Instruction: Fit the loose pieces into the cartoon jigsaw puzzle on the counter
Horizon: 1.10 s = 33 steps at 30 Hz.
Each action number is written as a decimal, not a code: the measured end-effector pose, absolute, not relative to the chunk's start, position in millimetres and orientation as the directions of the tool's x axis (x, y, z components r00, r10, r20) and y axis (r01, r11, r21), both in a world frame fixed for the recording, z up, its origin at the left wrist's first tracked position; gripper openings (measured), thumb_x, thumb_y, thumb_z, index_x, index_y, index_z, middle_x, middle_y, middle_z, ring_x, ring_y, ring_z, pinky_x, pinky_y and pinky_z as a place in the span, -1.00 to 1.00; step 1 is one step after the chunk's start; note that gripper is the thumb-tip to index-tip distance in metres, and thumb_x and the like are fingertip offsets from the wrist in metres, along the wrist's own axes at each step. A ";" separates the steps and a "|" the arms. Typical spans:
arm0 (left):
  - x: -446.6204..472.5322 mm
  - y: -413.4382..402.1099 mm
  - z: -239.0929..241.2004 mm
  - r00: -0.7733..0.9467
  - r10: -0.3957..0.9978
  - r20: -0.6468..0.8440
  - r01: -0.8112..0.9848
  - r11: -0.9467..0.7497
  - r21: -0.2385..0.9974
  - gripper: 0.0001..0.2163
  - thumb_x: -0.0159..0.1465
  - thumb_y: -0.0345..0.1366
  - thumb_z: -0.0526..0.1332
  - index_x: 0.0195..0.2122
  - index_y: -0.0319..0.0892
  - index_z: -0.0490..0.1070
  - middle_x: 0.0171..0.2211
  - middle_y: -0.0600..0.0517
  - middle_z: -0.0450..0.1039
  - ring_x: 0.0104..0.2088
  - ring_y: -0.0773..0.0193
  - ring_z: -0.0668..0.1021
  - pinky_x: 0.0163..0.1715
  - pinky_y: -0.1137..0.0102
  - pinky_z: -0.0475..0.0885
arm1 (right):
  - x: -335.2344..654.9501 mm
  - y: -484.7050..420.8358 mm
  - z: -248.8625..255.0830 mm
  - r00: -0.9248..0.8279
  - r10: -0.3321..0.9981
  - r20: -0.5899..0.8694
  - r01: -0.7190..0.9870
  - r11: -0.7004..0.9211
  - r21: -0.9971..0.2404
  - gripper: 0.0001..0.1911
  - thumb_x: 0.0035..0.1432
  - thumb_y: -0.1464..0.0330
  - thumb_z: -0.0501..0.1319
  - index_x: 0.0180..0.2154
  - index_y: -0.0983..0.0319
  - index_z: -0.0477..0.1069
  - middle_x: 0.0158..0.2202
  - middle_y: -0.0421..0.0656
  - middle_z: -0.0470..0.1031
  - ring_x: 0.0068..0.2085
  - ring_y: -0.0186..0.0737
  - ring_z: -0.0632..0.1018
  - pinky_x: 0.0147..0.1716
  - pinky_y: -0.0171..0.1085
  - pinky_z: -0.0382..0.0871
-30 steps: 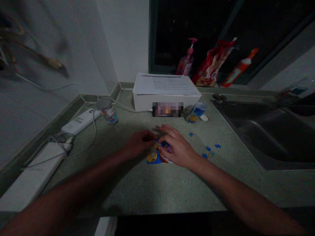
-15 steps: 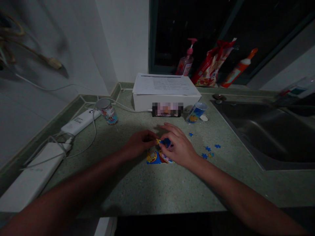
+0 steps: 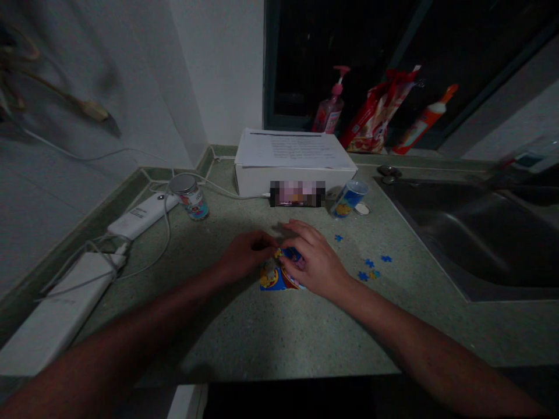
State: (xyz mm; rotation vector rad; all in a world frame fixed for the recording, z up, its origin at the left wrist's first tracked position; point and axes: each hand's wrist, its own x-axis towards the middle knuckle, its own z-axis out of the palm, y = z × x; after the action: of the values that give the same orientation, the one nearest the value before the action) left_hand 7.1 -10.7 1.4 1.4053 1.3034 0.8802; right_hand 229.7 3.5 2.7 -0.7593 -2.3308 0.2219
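Observation:
A partly assembled jigsaw puzzle [image 3: 271, 280] in blue, yellow and red lies flat on the counter under my hands. My left hand [image 3: 247, 254] is closed, its thumb and forefinger pinching at a small yellow puzzle piece [image 3: 278, 252] on the puzzle's upper left part. From the other side, my right hand [image 3: 315, 259] curls over the puzzle, thumb and forefinger closing on the same piece while its other fingers stretch out above. My right hand covers the puzzle's right part. Several loose blue puzzle pieces [image 3: 363, 276] lie to the right of that hand.
Behind the puzzle, a phone [image 3: 297, 194] leans on a white box [image 3: 253, 180]. A blue tube can [image 3: 349, 199] and its lid [image 3: 361, 209] stand right of it. A clear jar [image 3: 189, 196] and white power strips [image 3: 78, 299] are left; a sink [image 3: 476, 233] is right.
My fingertips have come slightly lower and the yellow piece now sits closer to the puzzle. My right thumb and forefinger have shifted a little left. The loose pieces have not moved.

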 end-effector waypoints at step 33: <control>3.2 -7.0 -0.9 -0.028 0.999 0.017 0.380 -0.005 0.925 -0.84 0.27 -0.28 0.29 -0.14 -0.14 0.57 -0.25 -0.02 0.66 -0.22 0.16 0.65 -0.16 0.26 0.51 | 220.2 -14.4 -3.4 -0.748 0.615 0.251 0.471 0.758 -0.452 -0.81 0.17 0.42 0.46 -0.19 0.18 0.53 0.29 0.05 0.49 0.45 0.21 0.35 0.36 0.29 0.34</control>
State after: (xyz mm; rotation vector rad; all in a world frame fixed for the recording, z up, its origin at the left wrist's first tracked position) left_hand 3.2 -7.0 -0.9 1.4853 1.5099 1.0296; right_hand 220.2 -14.4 -3.4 -0.8291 -2.5678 0.5138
